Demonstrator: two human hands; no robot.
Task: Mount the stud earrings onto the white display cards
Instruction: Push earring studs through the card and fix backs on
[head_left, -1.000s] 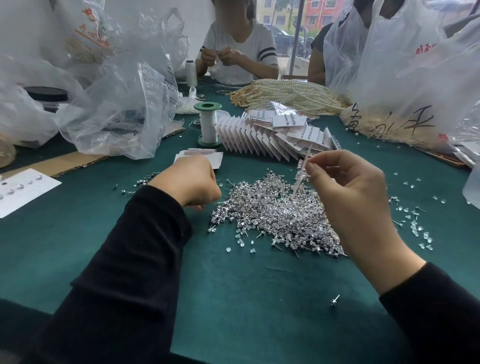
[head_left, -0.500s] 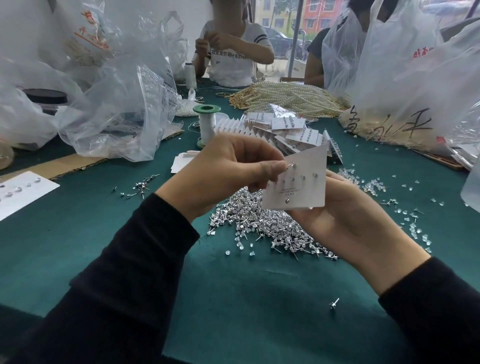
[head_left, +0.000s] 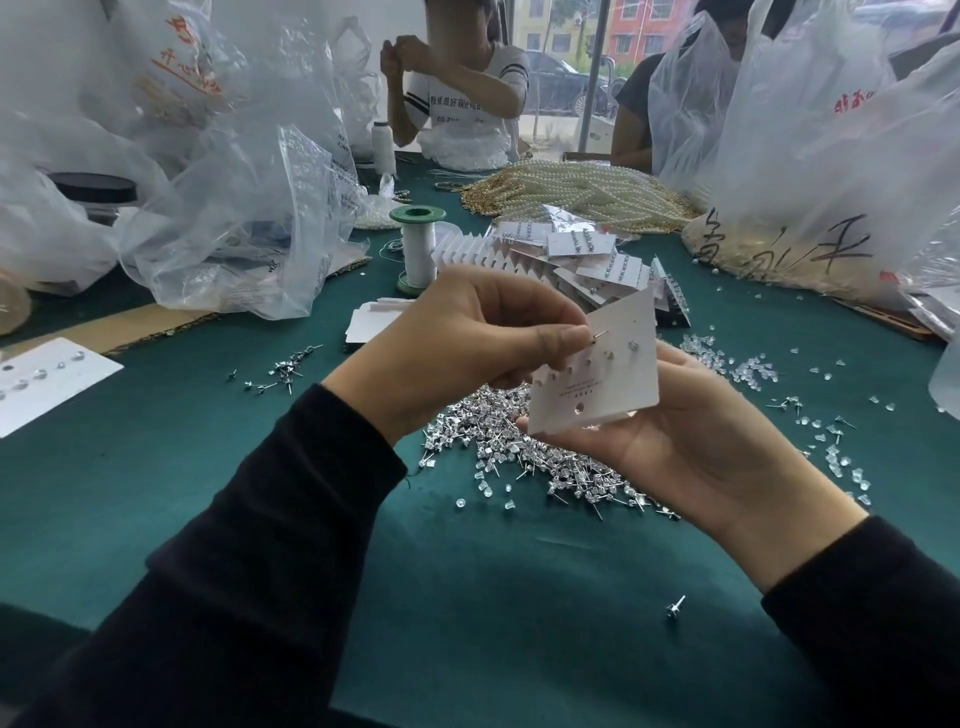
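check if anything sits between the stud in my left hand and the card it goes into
Nothing visible does. The left hand pinches the stud, its post pointing at the white card that the right hand holds; the mounted studs sit in a row just below it.

Matt teal cloth covers the counter (head_left: 234, 467). The stud earrings (head_left: 483, 431) heaped on it are bright, shiny silver metal. The card (head_left: 618, 374) is plain matt white paper, the bags (head_left: 244, 208) thin, crinkled, glossy clear plastic, and the bead strands (head_left: 571, 192) smooth and pearly.
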